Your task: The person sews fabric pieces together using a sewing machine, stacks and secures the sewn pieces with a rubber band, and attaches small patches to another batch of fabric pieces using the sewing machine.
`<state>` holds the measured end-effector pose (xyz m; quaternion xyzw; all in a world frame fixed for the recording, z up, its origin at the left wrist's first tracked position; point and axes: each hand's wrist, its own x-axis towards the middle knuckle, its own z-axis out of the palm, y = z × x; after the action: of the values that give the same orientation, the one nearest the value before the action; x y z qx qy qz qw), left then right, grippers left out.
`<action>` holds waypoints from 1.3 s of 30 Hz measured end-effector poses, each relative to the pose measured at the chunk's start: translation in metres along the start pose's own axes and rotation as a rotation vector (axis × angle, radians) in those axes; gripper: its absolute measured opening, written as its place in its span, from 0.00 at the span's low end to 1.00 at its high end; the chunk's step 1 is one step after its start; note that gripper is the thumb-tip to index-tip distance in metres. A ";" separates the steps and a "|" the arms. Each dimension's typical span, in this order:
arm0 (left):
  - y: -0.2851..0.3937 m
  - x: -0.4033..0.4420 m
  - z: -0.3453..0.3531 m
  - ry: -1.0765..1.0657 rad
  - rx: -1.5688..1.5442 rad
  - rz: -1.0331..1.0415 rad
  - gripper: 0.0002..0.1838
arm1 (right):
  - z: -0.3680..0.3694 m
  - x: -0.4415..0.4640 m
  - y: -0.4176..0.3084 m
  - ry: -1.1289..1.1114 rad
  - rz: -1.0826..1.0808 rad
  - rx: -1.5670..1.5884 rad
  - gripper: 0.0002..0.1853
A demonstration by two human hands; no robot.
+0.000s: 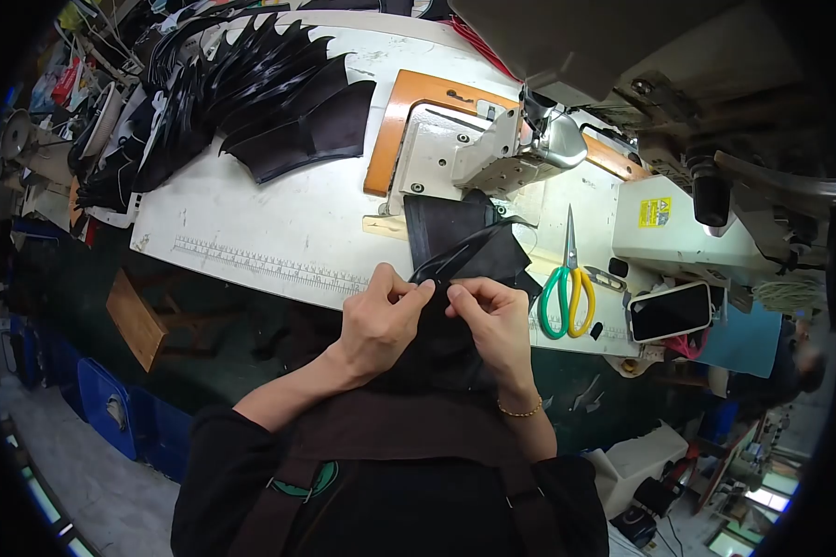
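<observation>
Both hands meet at the table's front edge over a dark leather piece (446, 227), part of which lies on the table below the sewing machine (502, 153). My left hand (381, 316) pinches the near end of the piece between thumb and forefinger. Close beside it, my right hand (492, 320) also pinches the piece, fingers curled. A narrow dark strip (478, 239) stands up from the leather between the hands and the machine. What exactly lies between the fingertips is partly hidden.
Scissors (568, 288) with green and yellow handles lie right of my hands, near a phone (671, 311). Stacked dark leather pieces (288, 111) cover the table's back left. A printed ruler (269, 263) runs along the front edge. A wooden stool (137, 318) stands below left.
</observation>
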<state>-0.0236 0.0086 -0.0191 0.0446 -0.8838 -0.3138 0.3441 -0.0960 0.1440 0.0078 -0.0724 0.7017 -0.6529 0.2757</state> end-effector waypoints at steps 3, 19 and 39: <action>-0.001 -0.002 0.002 0.013 0.009 0.019 0.11 | 0.001 0.000 0.000 -0.003 -0.017 0.012 0.08; 0.002 0.000 0.001 -0.010 0.011 -0.003 0.09 | 0.001 0.001 0.001 0.025 0.001 -0.006 0.08; 0.002 0.001 0.001 -0.018 0.067 0.064 0.10 | 0.000 0.001 -0.003 -0.025 0.005 -0.037 0.06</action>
<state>-0.0244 0.0103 -0.0181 0.0251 -0.8978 -0.2732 0.3444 -0.0977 0.1434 0.0104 -0.0839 0.7102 -0.6383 0.2849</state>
